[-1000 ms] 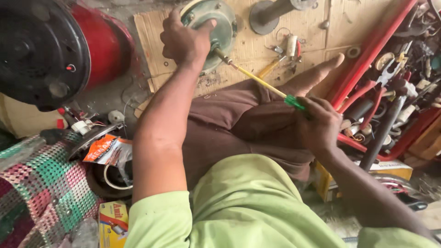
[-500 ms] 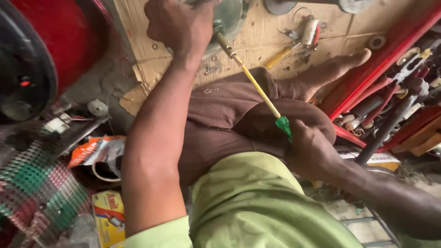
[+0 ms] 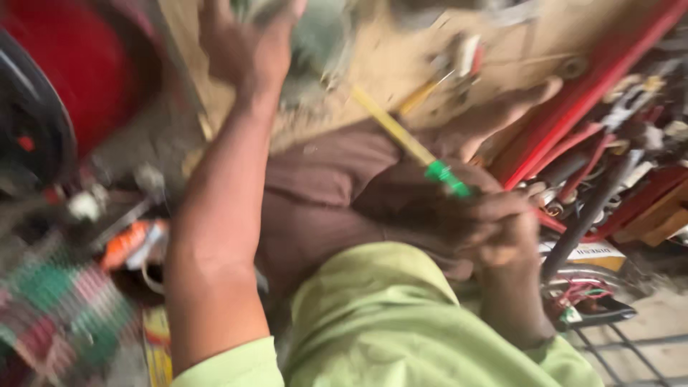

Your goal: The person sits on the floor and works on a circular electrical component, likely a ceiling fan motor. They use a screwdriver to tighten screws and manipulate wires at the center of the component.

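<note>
The picture is blurred by motion. My left hand [image 3: 247,39] reaches forward at the top and rests on a round grey-green metal part [image 3: 315,43] lying on a plywood board [image 3: 401,64]. My right hand [image 3: 494,226] is closed around the green end of a long yellow-shafted screwdriver [image 3: 401,132], which slants up and left toward the metal part. Its tip is hidden in the blur. My knee in brown trousers [image 3: 337,193] lies between the two hands.
A big red and black round machine housing [image 3: 64,86] is at the left. Red metal bars [image 3: 595,93] and several loose tools crowd the right. A checked cloth [image 3: 57,315], an orange packet [image 3: 132,240] and a wire grid [image 3: 631,351] lie near me.
The view has swung down and closer, and blurred. My left hand and the metal part now sit at the top edge. My right hand with the screwdriver has drifted lower right.
</note>
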Demonstrator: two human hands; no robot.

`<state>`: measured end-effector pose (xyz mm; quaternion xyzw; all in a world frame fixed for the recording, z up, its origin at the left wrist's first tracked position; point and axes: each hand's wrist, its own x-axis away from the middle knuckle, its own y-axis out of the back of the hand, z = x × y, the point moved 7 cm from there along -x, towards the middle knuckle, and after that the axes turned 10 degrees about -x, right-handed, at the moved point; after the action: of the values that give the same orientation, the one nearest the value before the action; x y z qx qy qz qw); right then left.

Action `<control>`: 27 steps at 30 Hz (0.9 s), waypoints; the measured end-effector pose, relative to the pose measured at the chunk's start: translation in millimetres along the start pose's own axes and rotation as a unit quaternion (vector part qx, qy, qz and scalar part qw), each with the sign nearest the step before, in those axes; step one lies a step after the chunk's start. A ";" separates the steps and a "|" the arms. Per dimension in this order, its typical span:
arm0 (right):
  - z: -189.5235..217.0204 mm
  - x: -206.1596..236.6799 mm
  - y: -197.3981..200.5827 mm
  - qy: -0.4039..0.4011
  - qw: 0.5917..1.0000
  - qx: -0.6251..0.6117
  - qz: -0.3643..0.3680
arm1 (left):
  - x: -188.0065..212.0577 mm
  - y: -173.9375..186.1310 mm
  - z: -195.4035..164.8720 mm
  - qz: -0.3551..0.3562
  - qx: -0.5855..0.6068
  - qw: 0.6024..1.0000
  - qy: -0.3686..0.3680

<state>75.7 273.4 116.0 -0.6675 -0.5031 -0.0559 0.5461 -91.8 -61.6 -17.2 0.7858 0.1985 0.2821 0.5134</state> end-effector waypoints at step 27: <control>-24.9 -23.0 -10.3 -0.074 0.387 0.880 -0.264 | 18.6 33.7 -31.0 0.000 0.028 1.000 -0.002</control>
<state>68.8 238.8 118.5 0.3511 -0.4606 0.3267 0.7468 -96.9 -42.2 27.9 0.8005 0.2049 0.2750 0.4915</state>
